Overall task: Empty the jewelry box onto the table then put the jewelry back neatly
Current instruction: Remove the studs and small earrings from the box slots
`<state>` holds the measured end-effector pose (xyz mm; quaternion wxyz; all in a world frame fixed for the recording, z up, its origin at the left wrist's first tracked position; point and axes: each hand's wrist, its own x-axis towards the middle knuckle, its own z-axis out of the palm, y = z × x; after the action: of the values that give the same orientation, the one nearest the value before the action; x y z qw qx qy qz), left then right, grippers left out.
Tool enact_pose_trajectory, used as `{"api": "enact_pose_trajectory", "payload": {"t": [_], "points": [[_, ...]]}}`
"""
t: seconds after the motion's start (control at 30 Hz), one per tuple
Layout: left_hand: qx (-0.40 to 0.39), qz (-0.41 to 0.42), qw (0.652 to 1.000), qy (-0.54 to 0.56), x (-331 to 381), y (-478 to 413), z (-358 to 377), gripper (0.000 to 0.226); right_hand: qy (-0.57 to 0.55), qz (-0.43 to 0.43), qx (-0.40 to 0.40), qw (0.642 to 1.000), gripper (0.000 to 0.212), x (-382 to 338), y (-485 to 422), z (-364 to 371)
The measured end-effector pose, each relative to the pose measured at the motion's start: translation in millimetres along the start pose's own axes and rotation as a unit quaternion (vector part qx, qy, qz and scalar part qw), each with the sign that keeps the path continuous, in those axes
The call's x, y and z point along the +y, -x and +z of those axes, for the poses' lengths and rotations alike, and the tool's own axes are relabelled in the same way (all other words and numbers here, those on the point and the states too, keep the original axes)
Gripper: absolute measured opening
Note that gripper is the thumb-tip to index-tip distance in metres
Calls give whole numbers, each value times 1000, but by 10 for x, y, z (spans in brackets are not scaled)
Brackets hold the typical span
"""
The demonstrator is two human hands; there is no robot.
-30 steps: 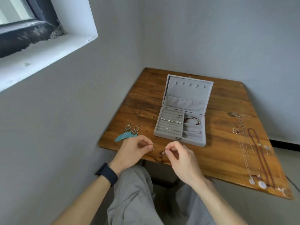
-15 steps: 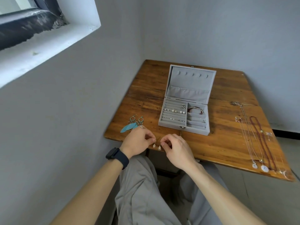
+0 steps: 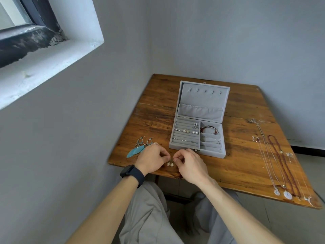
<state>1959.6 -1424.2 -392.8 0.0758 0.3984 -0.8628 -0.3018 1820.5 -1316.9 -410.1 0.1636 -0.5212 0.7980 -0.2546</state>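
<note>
Jewelry box (image 3: pixel 211 153) open just beyond the drop earrings (image 3: pixel 170 163), pinched by fingers (image 3: pixel 165 154) of left hand (image 3: pixel 151 159) and right hand (image 3: pixel 190 164) above the bench (image 3: pixel 237 164).

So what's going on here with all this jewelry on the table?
A person sits at a wooden table sorting jewelry. The left hand and right hand each pinch the top of a pair of small drop earrings at the table's near edge, in front of the open jewelry box. The box holds studs in its slotted left side and bracelets on the right. Feather earrings lie by the left hand, and several necklaces lie along the table's right side.
</note>
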Motion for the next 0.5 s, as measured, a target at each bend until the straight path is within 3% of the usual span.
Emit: {"api": "enact_pose_trajectory", "payload": {"t": [0.5], "points": [[30, -7, 999, 14, -47, -85, 60, 11, 5, 12, 36, 999, 9, 45, -93, 77]]}}
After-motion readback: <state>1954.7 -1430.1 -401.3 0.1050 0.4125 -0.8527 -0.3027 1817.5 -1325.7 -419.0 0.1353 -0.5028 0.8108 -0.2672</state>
